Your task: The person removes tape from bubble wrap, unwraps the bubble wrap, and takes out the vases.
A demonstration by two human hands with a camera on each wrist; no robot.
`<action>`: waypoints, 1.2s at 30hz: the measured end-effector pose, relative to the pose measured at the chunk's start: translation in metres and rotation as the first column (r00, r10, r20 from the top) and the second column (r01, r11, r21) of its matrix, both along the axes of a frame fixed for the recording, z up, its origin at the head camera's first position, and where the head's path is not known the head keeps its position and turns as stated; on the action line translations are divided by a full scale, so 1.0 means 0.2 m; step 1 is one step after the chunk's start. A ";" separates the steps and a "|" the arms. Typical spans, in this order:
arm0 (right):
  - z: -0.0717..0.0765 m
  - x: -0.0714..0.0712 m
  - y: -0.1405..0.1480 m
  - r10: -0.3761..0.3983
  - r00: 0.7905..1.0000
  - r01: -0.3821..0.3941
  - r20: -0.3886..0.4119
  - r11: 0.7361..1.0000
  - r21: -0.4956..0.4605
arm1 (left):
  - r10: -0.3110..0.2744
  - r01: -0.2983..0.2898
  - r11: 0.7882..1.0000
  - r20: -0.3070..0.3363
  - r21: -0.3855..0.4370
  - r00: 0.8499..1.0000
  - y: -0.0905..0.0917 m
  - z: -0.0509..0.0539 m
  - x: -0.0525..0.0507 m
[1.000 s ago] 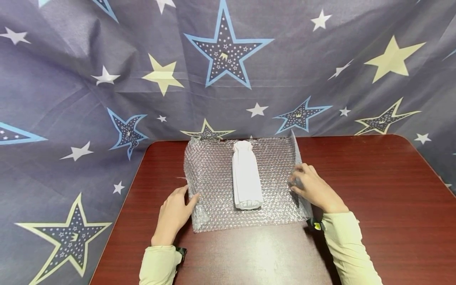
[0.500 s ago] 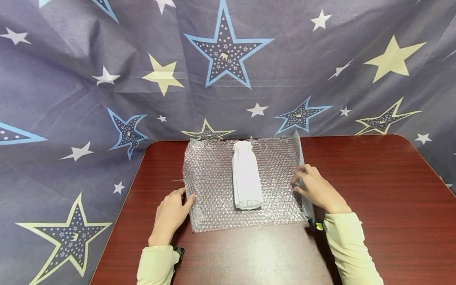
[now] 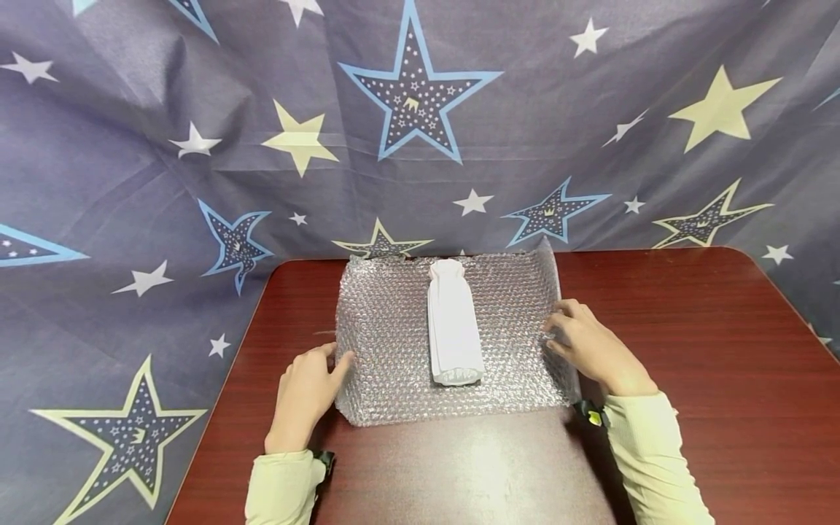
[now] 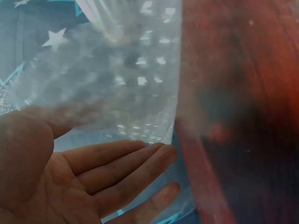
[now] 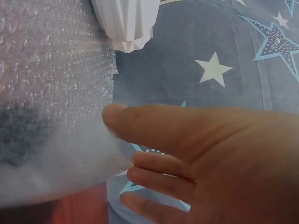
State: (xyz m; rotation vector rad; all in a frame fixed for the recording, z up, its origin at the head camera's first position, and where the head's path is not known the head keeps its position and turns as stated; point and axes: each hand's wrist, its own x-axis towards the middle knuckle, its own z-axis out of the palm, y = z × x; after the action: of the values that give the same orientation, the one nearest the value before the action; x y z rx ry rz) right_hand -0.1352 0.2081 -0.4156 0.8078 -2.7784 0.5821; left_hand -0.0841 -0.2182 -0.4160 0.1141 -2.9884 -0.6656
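A sheet of bubble wrap (image 3: pixel 394 328) lies spread on the table, its left and right sides raised. On its middle rests a white folded bundle (image 3: pixel 456 328), narrow-necked at the far end. The left hand (image 3: pixel 305 394) is at the wrap's left edge; in the left wrist view, its thumb lies behind the clear wrap (image 4: pixel 135 70) and its fairly straight fingers touch the lower corner. At the raised right side, the right hand (image 3: pixel 593 354) has loosely bent fingers. The right wrist view shows its thumb and fingertips apart, with the wrap's edge (image 5: pixel 93 144) at them.
The dark red table (image 3: pixel 689 335) extends to both sides of the wrap and in front of it. A grey-blue star-patterned cloth (image 3: pixel 262 87) hangs directly behind the table and along its left side. Dark straps are at both wrists.
Both hands have shifted slightly outward, the left one leftward and the right one rightward. The wrap's sides have spread a little with them, while the white bundle has stayed in place.
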 end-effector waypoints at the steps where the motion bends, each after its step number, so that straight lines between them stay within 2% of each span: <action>1: 0.00 0.00 0.00 0.002 1.000 -0.002 -0.004 1.000 -0.002 | 0.001 -0.001 1.000 -0.002 0.000 1.000 0.00 0.01 0.00; 6: 0.03 0.01 0.02 -0.013 1.000 0.013 -0.006 1.000 0.001 | 0.005 -0.005 1.000 -0.010 0.001 1.000 0.01 0.05 0.01; 13: 0.07 0.02 0.00 -0.032 0.998 0.031 0.054 0.999 0.021 | -0.008 0.008 1.000 -0.044 0.003 0.999 0.03 0.07 0.01; 22: 0.07 0.02 -0.05 -0.025 0.996 0.021 0.085 0.999 0.038 | -0.022 0.024 0.999 -0.058 0.037 0.998 0.08 0.04 -0.02; 30: 0.04 0.01 -0.09 -0.047 0.982 0.040 0.185 0.998 0.038 | -0.039 0.043 0.998 -0.070 0.048 0.997 0.12 0.02 -0.04; 36: 0.02 -0.01 -0.13 -0.040 0.977 0.037 0.211 0.999 0.019 | -0.055 0.059 0.997 -0.066 0.052 0.996 0.16 -0.01 -0.05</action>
State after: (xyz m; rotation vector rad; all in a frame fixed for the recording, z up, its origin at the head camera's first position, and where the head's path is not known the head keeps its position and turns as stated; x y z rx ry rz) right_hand -0.1368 0.1816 -0.4112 0.7326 -2.9866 0.6779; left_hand -0.0935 -0.1863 -0.4179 0.0100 -2.9228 -0.7422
